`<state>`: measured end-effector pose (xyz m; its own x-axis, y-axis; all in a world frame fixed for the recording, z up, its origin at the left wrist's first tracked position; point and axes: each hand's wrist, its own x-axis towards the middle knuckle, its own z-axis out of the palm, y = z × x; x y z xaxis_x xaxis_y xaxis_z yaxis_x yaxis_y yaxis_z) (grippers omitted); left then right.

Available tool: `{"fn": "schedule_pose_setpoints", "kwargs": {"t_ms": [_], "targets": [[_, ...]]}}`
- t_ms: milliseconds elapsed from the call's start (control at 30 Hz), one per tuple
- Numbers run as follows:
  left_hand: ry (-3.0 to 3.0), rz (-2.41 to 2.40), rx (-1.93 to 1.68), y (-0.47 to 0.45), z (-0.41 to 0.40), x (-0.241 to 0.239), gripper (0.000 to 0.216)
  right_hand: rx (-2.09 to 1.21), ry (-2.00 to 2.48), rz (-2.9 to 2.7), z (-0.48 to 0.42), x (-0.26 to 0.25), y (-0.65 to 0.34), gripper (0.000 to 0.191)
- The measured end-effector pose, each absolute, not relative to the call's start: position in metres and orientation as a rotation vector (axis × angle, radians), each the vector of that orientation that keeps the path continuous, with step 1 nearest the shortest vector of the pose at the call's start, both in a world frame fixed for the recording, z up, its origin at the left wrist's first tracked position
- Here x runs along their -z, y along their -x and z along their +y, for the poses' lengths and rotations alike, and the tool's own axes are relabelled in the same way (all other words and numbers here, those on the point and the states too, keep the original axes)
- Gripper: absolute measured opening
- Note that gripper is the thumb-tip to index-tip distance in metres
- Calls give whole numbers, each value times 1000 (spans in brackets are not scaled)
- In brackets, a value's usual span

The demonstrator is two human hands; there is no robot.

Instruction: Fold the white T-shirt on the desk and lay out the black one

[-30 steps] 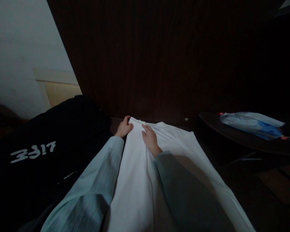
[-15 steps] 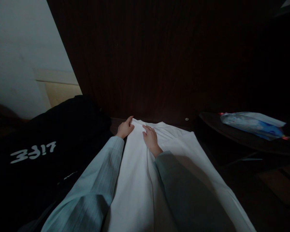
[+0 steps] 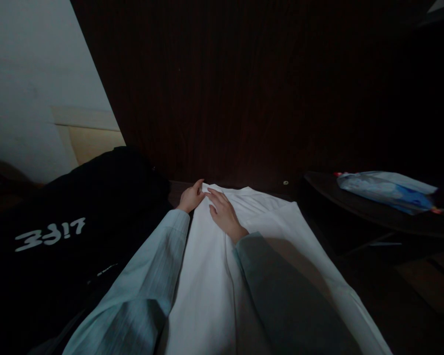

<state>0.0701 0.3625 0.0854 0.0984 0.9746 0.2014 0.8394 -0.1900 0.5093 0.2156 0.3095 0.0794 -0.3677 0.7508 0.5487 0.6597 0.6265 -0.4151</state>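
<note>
A long white garment [image 3: 274,217] lies flat in front of me, stretching from the bottom of the view up to a dark wooden wall. My left hand [image 3: 191,198] rests at the garment's far left corner, fingers curled on its edge. My right hand [image 3: 222,213] lies on the cloth just beside it, fingers stretched toward that same corner, nearly touching the left hand. Both arms wear pale striped sleeves.
A black garment with white lettering [image 3: 50,233] lies at my left. A dark low table [image 3: 373,212] at the right bears a blue and white plastic bag [image 3: 387,190]. A dark wood panel [image 3: 244,88] stands behind; a pale wall [image 3: 25,74] is at the left.
My right hand has slid left across the white cloth toward the far corner, closing the gap to my left hand. The left hand has barely moved.
</note>
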Motion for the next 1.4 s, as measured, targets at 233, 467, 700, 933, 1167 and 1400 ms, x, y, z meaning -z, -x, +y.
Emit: {"fn": "schedule_pose_setpoints", "kwargs": {"t_ms": [233, 467, 700, 933, 1167, 1400], "targets": [[-2240, 1756, -1107, -73, 362, -86, 29, -231, 1209, -2211, 313, -70, -212, 44], [-2449, 1473, -938, -75, 362, -84, 12, -145, 1402, -2307, 313, -72, -212, 41], [-2404, 1333, -907, -72, 374, -72, 29, -138, 1539, -2321, 309, -78, -211, 44], [-2438, 1475, -523, -75, 370, -75, 40, -140, 1687, -2277, 309, -75, -210, 49], [-2494, 1566, -274, -80, 358, -88, 44, -190, 1728, -2291, 310, -75, -209, 52], [-2720, 1690, -168, -91, 346, -93, 44, -232, 1745, -2300, 308, -80, -209, 51]]}}
